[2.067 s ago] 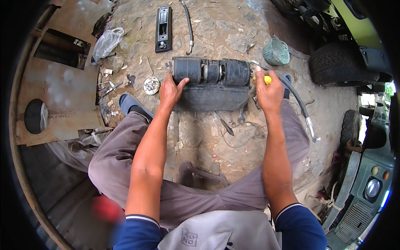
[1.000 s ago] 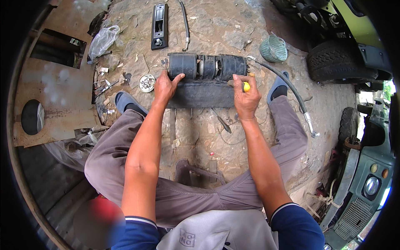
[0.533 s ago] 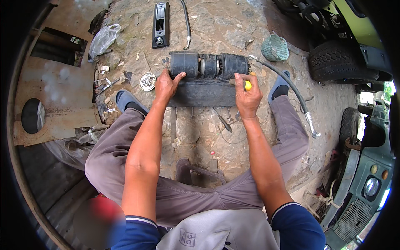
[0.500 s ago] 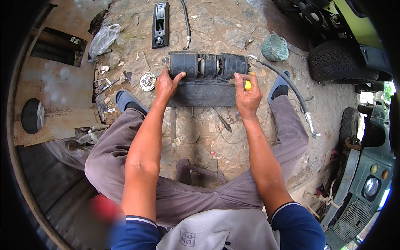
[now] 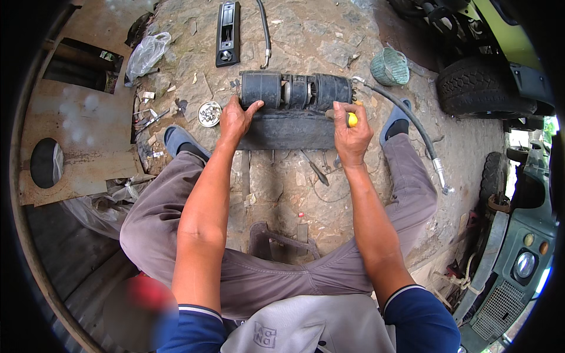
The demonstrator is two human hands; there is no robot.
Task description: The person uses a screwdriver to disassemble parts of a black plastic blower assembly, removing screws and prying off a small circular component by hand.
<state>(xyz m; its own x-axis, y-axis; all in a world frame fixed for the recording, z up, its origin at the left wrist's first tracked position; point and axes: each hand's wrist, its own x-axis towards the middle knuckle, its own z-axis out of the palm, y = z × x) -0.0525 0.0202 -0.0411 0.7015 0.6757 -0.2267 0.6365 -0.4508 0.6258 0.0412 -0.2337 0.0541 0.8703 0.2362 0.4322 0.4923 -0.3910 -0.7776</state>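
Observation:
A black blower unit (image 5: 282, 130), with two rounded drum housings (image 5: 262, 89) and a motor (image 5: 298, 92) between them, lies on the ground between my feet. My left hand (image 5: 236, 120) grips its left end, thumb laid along the front of the left drum and fingers mostly hidden behind the edge. At the right end, my right hand (image 5: 352, 134) is closed round a yellow-handled screwdriver (image 5: 352, 120). Its shaft points left toward the seam below the right drum; the tip is too small to make out.
Left of the unit stands a round tin of small screws (image 5: 209, 113). A black hose (image 5: 412, 117) curves on the right, near a green basket (image 5: 390, 67). Beyond lie a black panel (image 5: 228, 35) and another hose (image 5: 264, 29). Another screwdriver (image 5: 316, 169) lies nearer me. Vehicles border the right.
Both hands keep their holds and places almost exactly. The right hand and screwdriver show only a very slight shift; the blower unit stays put.

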